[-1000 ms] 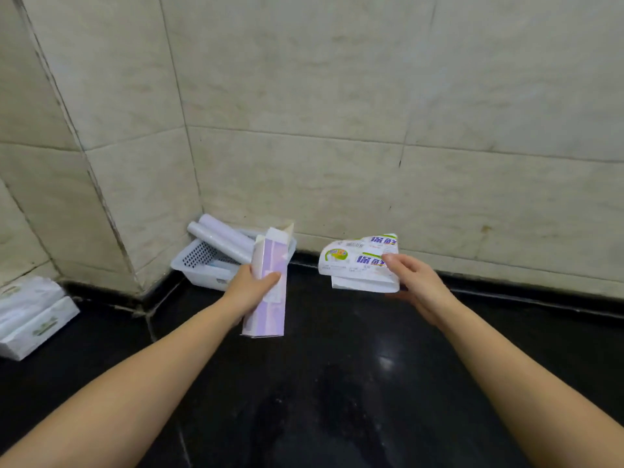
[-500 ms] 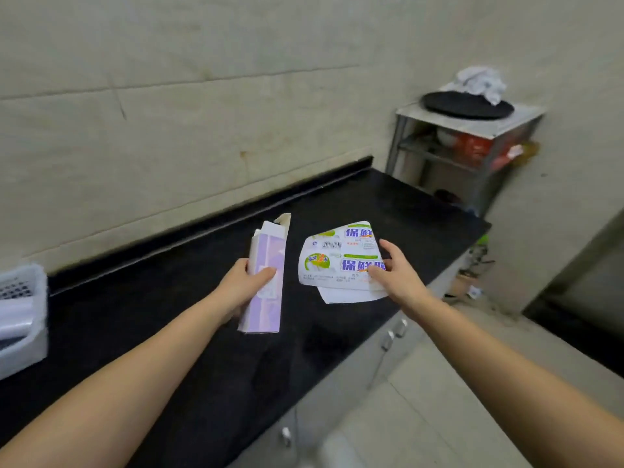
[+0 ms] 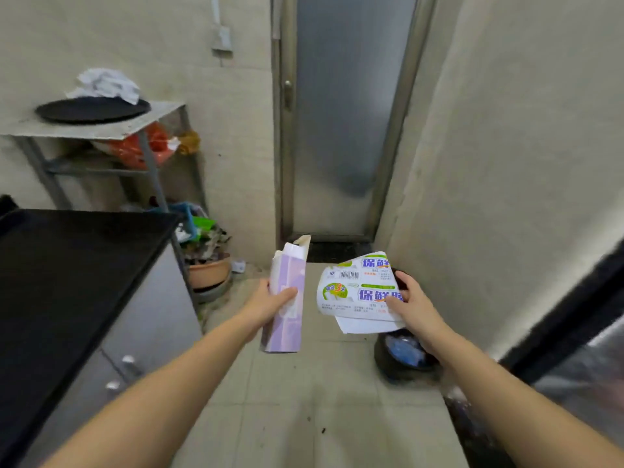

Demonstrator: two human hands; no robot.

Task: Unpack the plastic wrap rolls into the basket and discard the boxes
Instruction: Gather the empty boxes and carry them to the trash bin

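My left hand point(image 3: 271, 302) grips a tall purple-and-white box point(image 3: 287, 298) held upright, its top flap torn open. My right hand point(image 3: 413, 307) holds a flattened white box point(image 3: 358, 290) printed with blue and green lettering and a barcode. Both boxes hang in the air over the tiled floor. Just below and behind the right hand stands a dark round bin point(image 3: 401, 354) with blue and crumpled waste inside. The basket and the rolls are out of view.
The black countertop point(image 3: 77, 271) with grey cabinet doors runs along the left. Behind it stand a metal shelf rack point(image 3: 101, 130) holding a black tray and cloth, and a clay pot point(image 3: 209, 270) with rubbish on the floor. A frosted door point(image 3: 344, 113) is ahead.
My view has swung right, from the wall corner with the basket, along the counter, to the floor and door. Both hands keep their boxes, now near the dark bin.
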